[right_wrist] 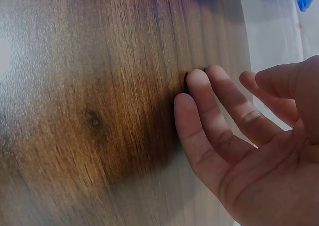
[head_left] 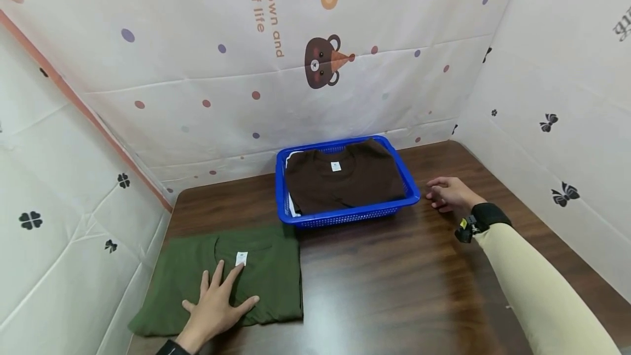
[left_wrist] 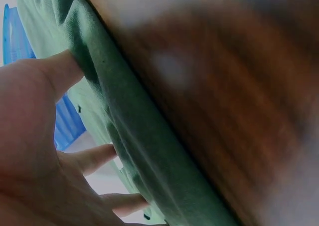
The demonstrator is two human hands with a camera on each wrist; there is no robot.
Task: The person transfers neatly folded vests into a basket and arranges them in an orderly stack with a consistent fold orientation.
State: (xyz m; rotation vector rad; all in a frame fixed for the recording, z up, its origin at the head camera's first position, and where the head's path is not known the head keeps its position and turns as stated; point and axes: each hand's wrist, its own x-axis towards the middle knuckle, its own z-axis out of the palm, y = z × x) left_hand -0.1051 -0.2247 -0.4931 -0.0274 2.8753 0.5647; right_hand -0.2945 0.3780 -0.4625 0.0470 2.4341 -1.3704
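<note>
A folded dark green T-shirt (head_left: 273, 284) lies on the left of the table, its neckline and white label (head_left: 241, 258) facing up. My left hand (head_left: 214, 303) rests on it with fingers spread, one fingertip at the label. In the left wrist view the thumb and fingers (left_wrist: 67, 71) touch the green cloth (left_wrist: 124, 101) near its folded edge. My right hand (head_left: 451, 193) is at the table's right side, beside the basket, fingers loosely bent and holding nothing. In the right wrist view its fingertips (right_wrist: 185, 104) are close over the wood.
A blue plastic basket (head_left: 345, 215) stands at the back middle of the brown wooden table (head_left: 374, 273). Inside lies a folded brown T-shirt (head_left: 315, 190), with white cloth (head_left: 292, 201) showing at its left edge. Printed white sheets (head_left: 236, 114) enclose the back and sides.
</note>
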